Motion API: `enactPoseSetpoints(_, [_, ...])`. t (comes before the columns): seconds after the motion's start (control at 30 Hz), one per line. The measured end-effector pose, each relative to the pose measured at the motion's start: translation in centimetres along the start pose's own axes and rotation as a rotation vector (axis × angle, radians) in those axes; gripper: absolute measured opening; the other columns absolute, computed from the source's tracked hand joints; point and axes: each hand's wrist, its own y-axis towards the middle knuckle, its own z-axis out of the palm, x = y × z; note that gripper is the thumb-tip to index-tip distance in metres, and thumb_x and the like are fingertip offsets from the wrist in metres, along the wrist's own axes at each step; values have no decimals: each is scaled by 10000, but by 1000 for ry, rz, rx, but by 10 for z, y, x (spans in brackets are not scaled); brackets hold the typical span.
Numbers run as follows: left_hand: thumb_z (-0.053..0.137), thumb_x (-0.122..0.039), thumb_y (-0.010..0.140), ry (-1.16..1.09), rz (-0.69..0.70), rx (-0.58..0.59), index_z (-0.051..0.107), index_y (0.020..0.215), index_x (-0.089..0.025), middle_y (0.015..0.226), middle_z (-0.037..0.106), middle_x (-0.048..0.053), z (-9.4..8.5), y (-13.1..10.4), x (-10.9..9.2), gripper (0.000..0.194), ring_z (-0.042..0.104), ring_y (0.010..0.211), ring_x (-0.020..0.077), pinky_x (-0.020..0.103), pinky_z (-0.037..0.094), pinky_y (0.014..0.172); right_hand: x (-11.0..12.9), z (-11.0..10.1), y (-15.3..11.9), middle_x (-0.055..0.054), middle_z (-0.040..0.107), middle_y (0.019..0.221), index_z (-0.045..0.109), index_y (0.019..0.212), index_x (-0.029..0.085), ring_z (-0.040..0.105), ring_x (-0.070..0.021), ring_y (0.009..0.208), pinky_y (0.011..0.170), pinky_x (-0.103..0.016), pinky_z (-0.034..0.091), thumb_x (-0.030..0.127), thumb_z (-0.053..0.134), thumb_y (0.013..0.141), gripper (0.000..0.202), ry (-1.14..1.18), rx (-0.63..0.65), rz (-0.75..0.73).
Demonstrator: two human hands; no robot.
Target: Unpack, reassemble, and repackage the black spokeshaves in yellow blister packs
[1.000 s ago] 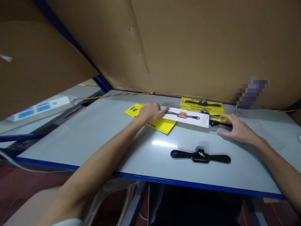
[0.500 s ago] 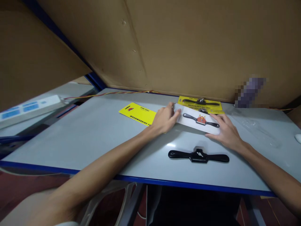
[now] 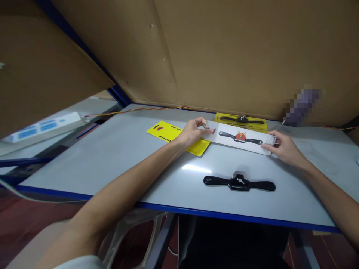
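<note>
A white printed card (image 3: 244,139) with a picture of a black two-handled tool is held above the table. My left hand (image 3: 195,132) grips its left end and my right hand (image 3: 283,147) its right end, thumbs on the printed face. Nearer the front edge lies a black spokeshave (image 3: 239,182), flat, touched by neither hand. A yellow card (image 3: 165,131) lies under and beside my left hand, partly hidden by it. Behind the white card is another yellow card (image 3: 262,126) with a black spokeshave (image 3: 241,119) on it.
Clear plastic packaging (image 3: 314,155) lies on the right of the grey table (image 3: 112,149). A power strip (image 3: 47,127) is at the far left. Red and yellow wires (image 3: 140,109) run along the back, below a cardboard wall (image 3: 224,56). A pixelated purple object stands back right.
My right hand has moved right to the card's end, and more of the white card shows. More of the yellow card beside my left hand is visible. The view has shifted slightly.
</note>
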Motion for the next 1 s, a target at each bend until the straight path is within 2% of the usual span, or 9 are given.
enactPoseSetpoints(0.13, [893, -621, 535, 68, 121, 20, 449, 745, -209, 868, 711, 48, 1, 0, -2, 641, 688, 770, 196, 301, 526, 665, 9, -2, -4, -76, 771, 1034, 689, 1092, 239, 724, -301, 861, 812, -489, 605, 517, 670, 876, 353, -140, -122, -67])
enactPoseSetpoints(0.27, [848, -585, 626, 254, 326, 94, 550, 872, -191, 956, 704, 71, -13, 0, -7, 553, 685, 876, 201, 331, 524, 809, 10, -6, -4, -100, 746, 1131, 718, 1130, 295, 682, -351, 1093, 972, -566, 545, 444, 547, 956, 286, -346, -234, -195])
enactPoseSetpoints(0.33, [828, -579, 642, 375, 366, 132, 583, 1017, -184, 952, 702, 59, -25, 1, -9, 598, 661, 837, 187, 322, 512, 799, 9, -8, -5, -119, 715, 1172, 720, 1163, 291, 663, -346, 1133, 979, -555, 543, 393, 499, 984, 302, -398, -204, -263])
enactPoseSetpoints(0.4, [736, -619, 720, 511, 318, 116, 580, 1110, -181, 817, 680, 18, -40, 3, -10, 607, 620, 724, 178, 309, 481, 725, 8, -9, -6, -132, 685, 1197, 726, 1195, 274, 675, -317, 1073, 924, -509, 564, 351, 453, 1011, 339, -454, -149, -307])
enactPoseSetpoints(0.5, [547, -596, 849, 808, 225, -16, 642, 1024, -170, 681, 653, 20, -58, 9, -9, 470, 589, 642, 199, 324, 433, 700, 10, -11, -10, -133, 654, 1275, 724, 1282, 276, 687, -259, 898, 811, -457, 580, 333, 434, 1026, 391, -536, -33, -348])
enactPoseSetpoints(0.57, [483, -544, 874, 974, 189, -66, 684, 951, -165, 684, 673, 54, -65, 13, -7, 436, 600, 651, 224, 340, 425, 715, 12, -11, -12, -123, 653, 1315, 713, 1326, 303, 690, -260, 880, 797, -467, 582, 388, 502, 1010, 389, -566, 60, -379])
enactPoseSetpoints(0.73, [398, -526, 911, 1126, 250, 1, 728, 992, -159, 793, 714, 107, -61, 15, 0, 500, 629, 705, 258, 362, 438, 715, 15, -3, -11, -107, 732, 1170, 743, 1270, 294, 688, -319, 1059, 907, -518, 566, 473, 530, 1006, 383, -572, 200, -424])
enactPoseSetpoints(0.87, [406, -546, 921, 1167, 417, 160, 740, 908, -178, 1008, 704, 158, -51, 14, 10, 497, 658, 954, 302, 379, 475, 801, 7, -6, -5, -131, 738, 1115, 776, 1135, 251, 684, -331, 1027, 905, -538, 546, 475, 495, 1013, 379, -562, 139, -386])
enactPoseSetpoints(1.0, [349, -522, 957, 1281, 369, 134, 752, 849, -181, 1041, 705, 180, -52, 20, 17, 539, 668, 985, 320, 384, 475, 787, -3, -31, 0, -150, 737, 1112, 766, 1097, 237, 657, -373, 1067, 926, -584, 491, 530, 494, 995, 413, -599, -44, -253])
